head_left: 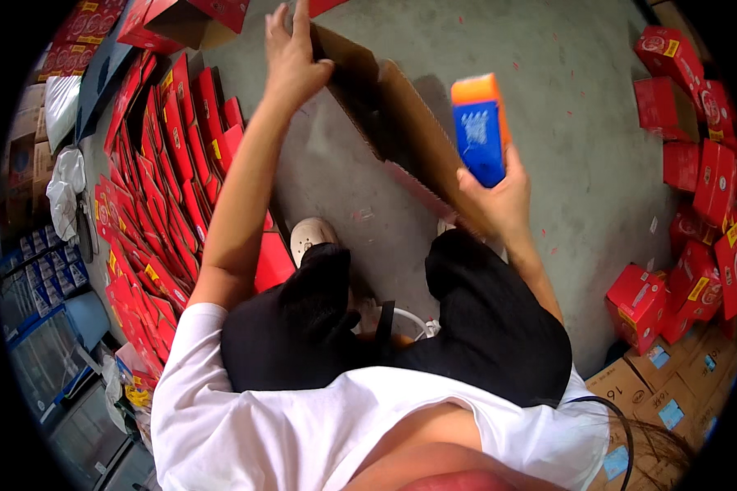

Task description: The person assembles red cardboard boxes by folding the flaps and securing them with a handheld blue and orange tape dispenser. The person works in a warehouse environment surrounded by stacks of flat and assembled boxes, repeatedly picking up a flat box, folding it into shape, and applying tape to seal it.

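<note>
A partly opened cardboard carton (422, 123), brown on the inside with some red on its outside, stands slanted on the floor in front of my knees. At its far left corner is my left hand (295, 61), fingers stretched out and the thumb against or close to the carton's edge. My right hand (504, 192) grips the lower end of a blue-and-orange block-shaped thing (479, 131) on the carton's right side. Pale scribbled marks show on its blue face; its exact kind I cannot make out.
Many flattened red cartons (168, 155) lean in rows on my left. Made-up red boxes (696, 180) are piled on the right, above brown cartons (655, 385). An open red box (188, 24) stands at the far left. Between my legs is a white rim (413, 317).
</note>
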{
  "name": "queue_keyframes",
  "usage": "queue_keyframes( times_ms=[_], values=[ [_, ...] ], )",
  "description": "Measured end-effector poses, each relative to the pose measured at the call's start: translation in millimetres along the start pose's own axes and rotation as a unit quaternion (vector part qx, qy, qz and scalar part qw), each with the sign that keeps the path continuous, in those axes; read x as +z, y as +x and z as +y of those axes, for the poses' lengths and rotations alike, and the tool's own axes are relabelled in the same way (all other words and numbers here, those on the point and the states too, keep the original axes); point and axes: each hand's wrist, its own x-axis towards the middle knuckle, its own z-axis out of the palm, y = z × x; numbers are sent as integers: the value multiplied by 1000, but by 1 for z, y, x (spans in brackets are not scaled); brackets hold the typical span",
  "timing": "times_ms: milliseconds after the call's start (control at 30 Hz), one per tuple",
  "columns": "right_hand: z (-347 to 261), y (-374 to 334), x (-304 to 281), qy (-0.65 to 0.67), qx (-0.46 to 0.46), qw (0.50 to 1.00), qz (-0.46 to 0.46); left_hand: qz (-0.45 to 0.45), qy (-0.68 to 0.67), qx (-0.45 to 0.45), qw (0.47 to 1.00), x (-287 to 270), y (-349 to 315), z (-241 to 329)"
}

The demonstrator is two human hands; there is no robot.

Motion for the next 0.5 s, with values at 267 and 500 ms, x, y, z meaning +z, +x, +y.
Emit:
queue_keyframes(
  times_ms=[267, 500],
  values=[
    [-17, 85, 4, -199, -234, 950, 49, -252, 178, -10, 951, -76, 7, -17],
    [-33, 124, 10, -133, -289, 943, 94, -490, 151, -26, 858, -8, -72, 3]
  ],
)
